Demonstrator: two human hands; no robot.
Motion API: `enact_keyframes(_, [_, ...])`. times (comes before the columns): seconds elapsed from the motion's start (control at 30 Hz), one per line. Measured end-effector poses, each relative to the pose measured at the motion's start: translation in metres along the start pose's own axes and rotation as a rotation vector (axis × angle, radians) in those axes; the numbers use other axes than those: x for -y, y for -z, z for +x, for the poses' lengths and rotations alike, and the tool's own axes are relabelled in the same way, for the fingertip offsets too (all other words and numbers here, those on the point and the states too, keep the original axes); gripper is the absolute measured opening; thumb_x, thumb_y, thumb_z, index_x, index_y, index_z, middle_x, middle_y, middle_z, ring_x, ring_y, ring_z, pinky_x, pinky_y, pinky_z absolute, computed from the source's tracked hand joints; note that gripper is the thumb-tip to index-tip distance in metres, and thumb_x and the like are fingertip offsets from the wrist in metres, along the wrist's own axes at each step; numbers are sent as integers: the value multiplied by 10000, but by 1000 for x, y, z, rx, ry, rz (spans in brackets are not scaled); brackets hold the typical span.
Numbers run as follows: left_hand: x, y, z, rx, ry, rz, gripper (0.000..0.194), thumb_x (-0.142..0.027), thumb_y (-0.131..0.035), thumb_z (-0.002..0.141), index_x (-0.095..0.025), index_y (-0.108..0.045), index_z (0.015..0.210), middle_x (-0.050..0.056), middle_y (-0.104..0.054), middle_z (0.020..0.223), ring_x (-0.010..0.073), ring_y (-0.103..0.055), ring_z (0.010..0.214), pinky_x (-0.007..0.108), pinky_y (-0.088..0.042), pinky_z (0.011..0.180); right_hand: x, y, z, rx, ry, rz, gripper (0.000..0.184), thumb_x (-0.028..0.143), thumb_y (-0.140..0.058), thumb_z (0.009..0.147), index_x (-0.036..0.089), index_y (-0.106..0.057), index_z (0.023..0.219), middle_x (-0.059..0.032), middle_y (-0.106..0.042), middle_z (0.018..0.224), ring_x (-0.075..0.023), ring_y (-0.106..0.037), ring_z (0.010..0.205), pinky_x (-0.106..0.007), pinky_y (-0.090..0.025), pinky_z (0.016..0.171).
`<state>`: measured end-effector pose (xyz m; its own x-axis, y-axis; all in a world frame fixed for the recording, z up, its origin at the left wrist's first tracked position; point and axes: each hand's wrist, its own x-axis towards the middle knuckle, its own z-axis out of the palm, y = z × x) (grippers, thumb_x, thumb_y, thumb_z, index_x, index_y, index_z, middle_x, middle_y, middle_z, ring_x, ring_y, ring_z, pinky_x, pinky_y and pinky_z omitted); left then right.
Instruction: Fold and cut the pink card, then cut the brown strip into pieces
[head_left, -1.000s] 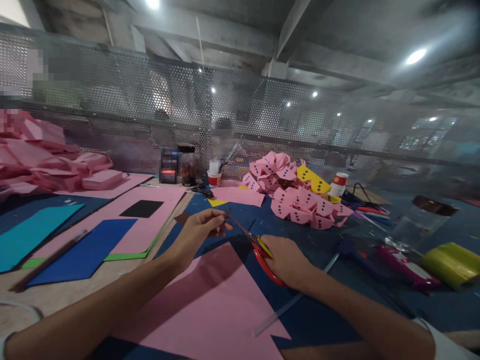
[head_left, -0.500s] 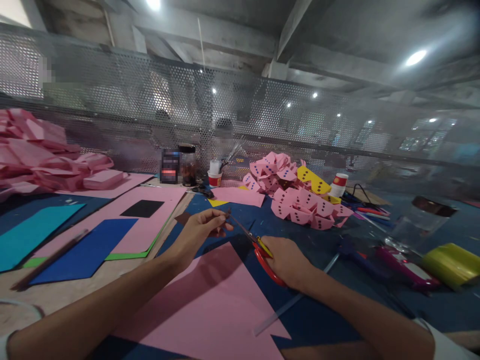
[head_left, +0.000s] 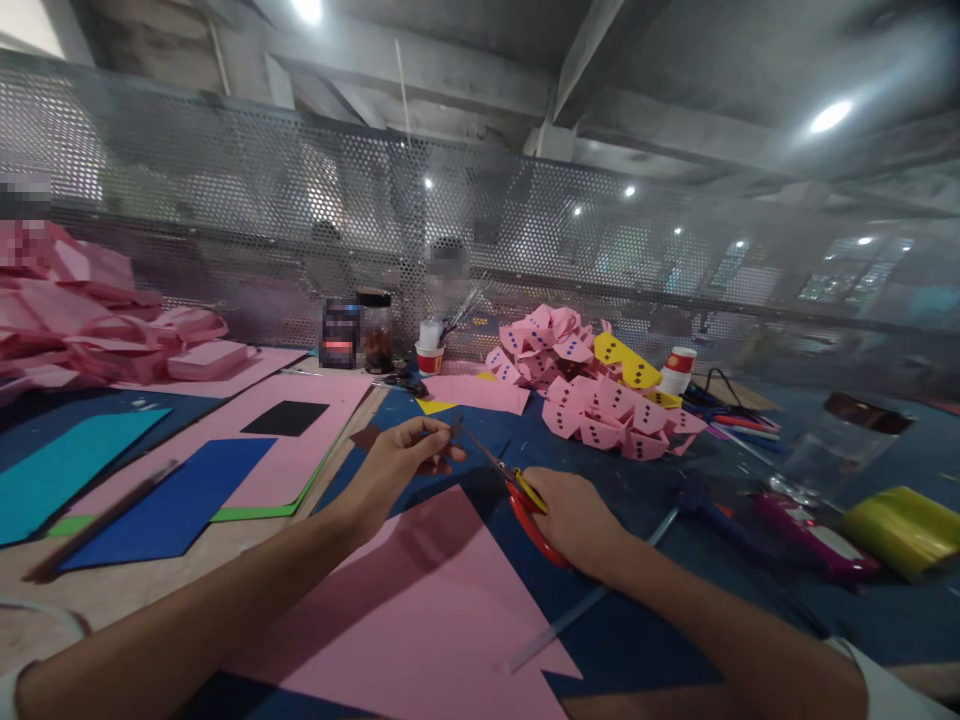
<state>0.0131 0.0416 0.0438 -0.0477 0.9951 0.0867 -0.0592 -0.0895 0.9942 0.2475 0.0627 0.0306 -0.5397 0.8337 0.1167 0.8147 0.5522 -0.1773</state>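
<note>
My right hand (head_left: 574, 515) is closed round the red and yellow handles of a pair of scissors (head_left: 540, 525). The blades point up and left towards the fingertips of my left hand (head_left: 409, 455). Those fingers are pinched on a small dark piece (head_left: 456, 428) by the blade tips; its kind is too small to tell. A brown scrap (head_left: 365, 437) shows behind the left hand, and whether it is held I cannot tell. Below both hands lies a large pink sheet (head_left: 420, 600), with a clear glue stick (head_left: 559, 630) across its right edge.
To the left are a blue sheet (head_left: 172, 505), a teal sheet (head_left: 82, 465), a black piece (head_left: 285, 417) and a pink pile (head_left: 97, 310). Pink strips with dark squares (head_left: 600, 410) lie ahead. A glue gun (head_left: 720, 515), a magenta tool (head_left: 814, 535) and yellow tape (head_left: 904, 525) are right.
The scissors and my right hand have shifted very slightly; the left hand keeps its pinch. At the far left, a blurred patch has appeared behind the pink pile.
</note>
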Motion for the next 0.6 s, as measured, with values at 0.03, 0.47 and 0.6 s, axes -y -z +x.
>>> enact_keyframes(0.03, [0, 0, 0, -5, 0, -3, 269, -408, -672, 800, -170, -592, 897, 49, -708, 776, 140, -578, 681, 264, -460, 687, 0, 0, 0, -13, 0, -6, 176, 345, -453, 913, 203, -549, 873, -26, -666, 858, -163, -607, 754, -274, -233, 583])
enact_keyframes(0.47, [-1, 1, 0, -7, -19, 14, 302, -440, -672, 791, -165, -610, 898, 69, -726, 827, 148, -597, 678, 281, -464, 685, 3, 1, -3, -34, -28, -29, 202, 389, -453, 910, 208, -542, 929, -36, -660, 905, -187, -616, 798, -279, -242, 574])
enact_keyframes(0.6, [2, 2, 1, 6, -26, 1, 290, -435, -667, 799, -176, -608, 913, 57, -728, 824, 153, -611, 708, 278, -466, 696, 2, -1, -3, -21, -13, -34, 203, 386, -450, 909, 211, -551, 926, -35, -664, 922, -188, -612, 794, -277, -239, 583])
